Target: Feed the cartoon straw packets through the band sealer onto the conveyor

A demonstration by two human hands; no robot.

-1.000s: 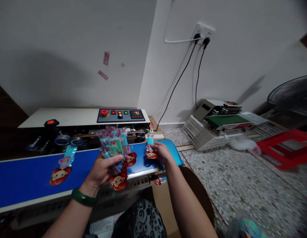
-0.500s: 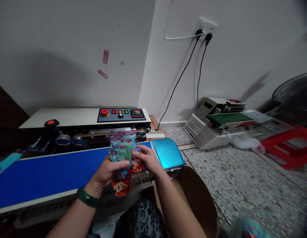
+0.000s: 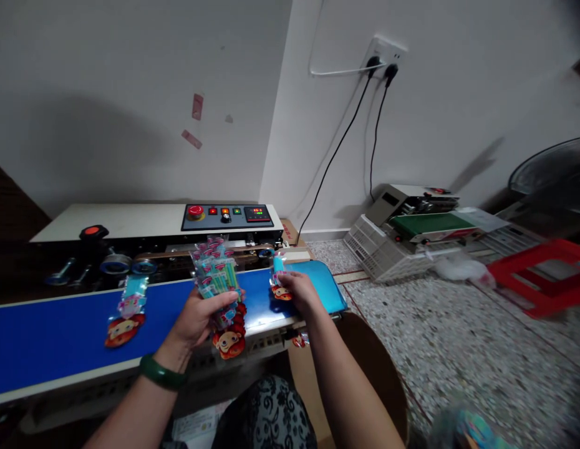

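Observation:
My left hand [image 3: 201, 318] is closed round a bunch of clear plastic packets [image 3: 219, 274] with teal and green contents and red-haired cartoon faces at their lower ends. Between the fingers of my right hand [image 3: 299, 292] is a single packet [image 3: 279, 265], held over the right part of the blue conveyor belt [image 3: 178, 296], its top near the band sealer's rollers. Another packet, a sealer-fed one by its place, lies on the belt [image 3: 126, 312] farther left, its upper end under the rollers. Behind my hands stands the band sealer [image 3: 131, 218] with its control panel [image 3: 227, 217].
A shiny blue sheet [image 3: 320, 284] covers the belt's right end, above a brown round-edged carton [image 3: 378, 362]. On the floor to the right are a white crate [image 3: 383, 259] bearing a smaller green-belted machine [image 3: 433, 223] and a red crate [image 3: 542, 277]. Black cables [image 3: 337, 146] hang from the wall socket.
My right hand has left the bunch and moved right with one packet to the rollers. A packet now shows on the belt at the left; the teal one at the far left edge is gone.

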